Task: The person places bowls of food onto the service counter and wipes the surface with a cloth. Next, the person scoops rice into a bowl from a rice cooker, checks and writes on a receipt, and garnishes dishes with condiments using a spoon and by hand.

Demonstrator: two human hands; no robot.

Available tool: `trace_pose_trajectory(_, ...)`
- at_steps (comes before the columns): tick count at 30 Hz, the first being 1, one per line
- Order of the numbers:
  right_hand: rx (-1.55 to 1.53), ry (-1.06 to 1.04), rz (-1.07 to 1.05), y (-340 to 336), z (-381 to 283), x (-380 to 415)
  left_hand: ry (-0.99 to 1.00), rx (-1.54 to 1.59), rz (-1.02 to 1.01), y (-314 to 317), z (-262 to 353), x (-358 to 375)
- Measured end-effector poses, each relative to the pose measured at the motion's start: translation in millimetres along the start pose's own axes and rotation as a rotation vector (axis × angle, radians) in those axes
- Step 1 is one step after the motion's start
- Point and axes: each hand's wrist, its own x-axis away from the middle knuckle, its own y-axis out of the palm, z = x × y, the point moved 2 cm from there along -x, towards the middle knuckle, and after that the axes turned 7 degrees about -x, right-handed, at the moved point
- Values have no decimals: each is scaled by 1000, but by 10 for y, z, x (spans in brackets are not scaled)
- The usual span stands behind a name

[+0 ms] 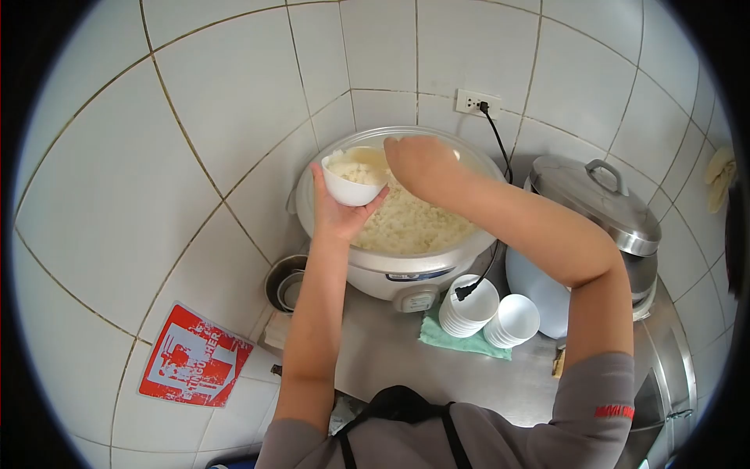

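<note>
My left hand (337,215) cups a small white bowl (353,186) heaped with cooked rice, held over the near-left rim of a large white rice cooker (391,273). The cooker's pot is open and full of white rice (414,223). My right hand (418,166) is closed over the bowl's top, on a pale rice paddle (361,155) that lies across the rice; its fingers are mostly hidden behind the wrist.
Two stacks of small white bowls (469,306) (513,320) stand on a green cloth (457,340) on the steel counter (391,359). A lidded steel pot (598,202) sits to the right. A black cord runs to a wall socket (476,102). A red sign (195,356) hangs on the tiled wall.
</note>
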Motion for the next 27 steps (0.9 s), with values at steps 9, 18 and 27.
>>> trace_pose_trajectory(9, 137, -34, -324, 1572, 761, -488, 291, -64, -4, -257, 122, 95)
trace_pose_trajectory(18, 5, -322, -513, 1690, 455, -327, 691, -180, 158, -405, -13, 94)
trace_pose_trajectory(27, -180, -283, -543, 1301, 164, 161, 748, -165, 184, -384, -36, 113)
